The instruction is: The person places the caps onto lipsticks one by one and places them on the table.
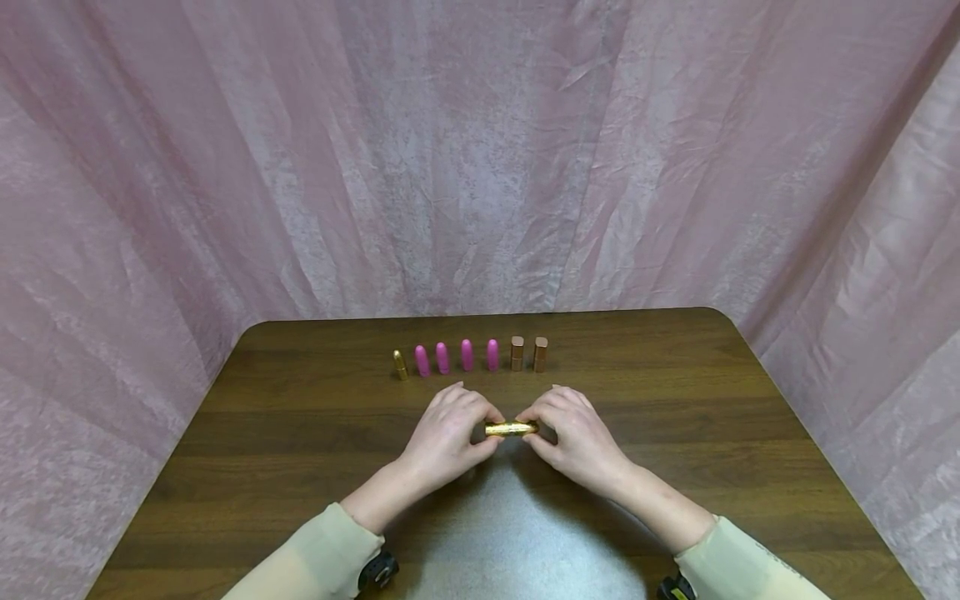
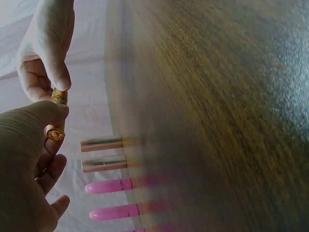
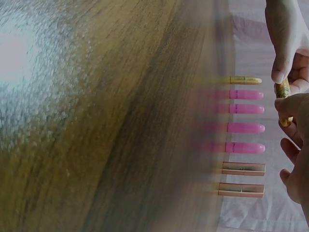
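Between both hands a gold lipstick tube (image 1: 512, 428) is held level above the table, its patterned surface shining. My left hand (image 1: 446, 433) pinches one end with thumb and fingertips. The other end is pinched by my right hand (image 1: 577, 435) in the same way. In the left wrist view a round embossed end of the lipstick tube (image 2: 55, 133) shows beside the left thumb. Behind the hands stands a row of upright lipsticks: a gold one (image 1: 401, 365) at the left, several pink ones (image 1: 467, 355), and two rose-gold ones (image 1: 517, 353) at the right.
The dark wooden table (image 1: 300, 417) has rounded far corners and a bright light reflection near its front. Pink velvety curtains (image 1: 480, 167) hang behind it and at both sides.
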A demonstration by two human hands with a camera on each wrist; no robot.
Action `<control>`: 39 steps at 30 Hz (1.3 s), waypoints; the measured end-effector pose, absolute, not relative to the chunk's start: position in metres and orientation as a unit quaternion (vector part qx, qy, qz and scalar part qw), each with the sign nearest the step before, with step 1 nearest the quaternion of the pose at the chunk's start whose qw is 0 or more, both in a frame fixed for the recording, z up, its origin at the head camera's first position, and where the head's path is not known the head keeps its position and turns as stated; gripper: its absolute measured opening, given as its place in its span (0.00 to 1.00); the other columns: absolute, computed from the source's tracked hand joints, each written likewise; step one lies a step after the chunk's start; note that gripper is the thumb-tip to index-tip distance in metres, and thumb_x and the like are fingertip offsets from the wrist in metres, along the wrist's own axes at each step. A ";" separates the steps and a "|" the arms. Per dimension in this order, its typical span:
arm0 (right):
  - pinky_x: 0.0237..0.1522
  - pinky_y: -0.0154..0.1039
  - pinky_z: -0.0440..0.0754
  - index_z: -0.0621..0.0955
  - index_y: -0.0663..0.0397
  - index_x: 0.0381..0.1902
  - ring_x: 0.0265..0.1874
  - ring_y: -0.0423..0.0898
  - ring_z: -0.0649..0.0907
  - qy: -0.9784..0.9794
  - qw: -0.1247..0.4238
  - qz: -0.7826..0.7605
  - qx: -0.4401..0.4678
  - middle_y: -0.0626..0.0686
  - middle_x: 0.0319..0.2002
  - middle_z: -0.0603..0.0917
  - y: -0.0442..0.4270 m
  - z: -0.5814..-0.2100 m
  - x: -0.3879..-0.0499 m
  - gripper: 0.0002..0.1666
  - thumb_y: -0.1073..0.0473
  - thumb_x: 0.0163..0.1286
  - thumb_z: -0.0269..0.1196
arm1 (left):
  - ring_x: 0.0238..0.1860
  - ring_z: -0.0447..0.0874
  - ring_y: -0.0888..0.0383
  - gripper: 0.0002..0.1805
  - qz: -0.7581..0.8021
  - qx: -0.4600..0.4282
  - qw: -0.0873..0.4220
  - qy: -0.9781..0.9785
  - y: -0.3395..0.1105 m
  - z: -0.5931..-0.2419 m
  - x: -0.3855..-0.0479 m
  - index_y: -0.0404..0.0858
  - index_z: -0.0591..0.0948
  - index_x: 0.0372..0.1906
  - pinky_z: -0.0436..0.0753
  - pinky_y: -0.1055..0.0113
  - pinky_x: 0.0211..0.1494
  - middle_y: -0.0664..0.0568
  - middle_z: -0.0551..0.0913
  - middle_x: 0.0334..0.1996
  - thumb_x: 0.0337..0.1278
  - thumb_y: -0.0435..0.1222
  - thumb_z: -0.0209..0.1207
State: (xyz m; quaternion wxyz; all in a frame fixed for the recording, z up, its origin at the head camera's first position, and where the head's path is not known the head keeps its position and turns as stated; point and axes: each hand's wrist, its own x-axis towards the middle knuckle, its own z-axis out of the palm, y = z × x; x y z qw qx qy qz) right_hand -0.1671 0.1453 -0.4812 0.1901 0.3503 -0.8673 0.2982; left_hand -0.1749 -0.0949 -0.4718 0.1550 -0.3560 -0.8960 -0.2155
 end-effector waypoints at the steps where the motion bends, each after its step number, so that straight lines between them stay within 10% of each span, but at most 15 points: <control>1: 0.70 0.53 0.66 0.87 0.45 0.39 0.48 0.43 0.82 -0.867 0.190 0.299 0.350 0.39 0.39 0.85 0.145 -0.481 -0.167 0.15 0.62 0.55 0.79 | 0.47 0.81 0.59 0.12 -0.215 -0.357 0.155 -0.896 -0.095 -0.472 -0.175 0.51 0.84 0.38 0.62 0.54 0.76 0.64 0.83 0.37 0.50 0.38 0.75; 39: 0.72 0.51 0.64 0.88 0.47 0.46 0.48 0.42 0.82 -0.862 0.205 0.294 0.359 0.42 0.42 0.86 0.137 -0.476 -0.164 0.19 0.60 0.57 0.79 | 0.48 0.78 0.58 0.12 -0.168 -0.352 0.151 -0.908 -0.102 -0.469 -0.175 0.54 0.88 0.45 0.67 0.50 0.71 0.65 0.85 0.40 0.55 0.46 0.74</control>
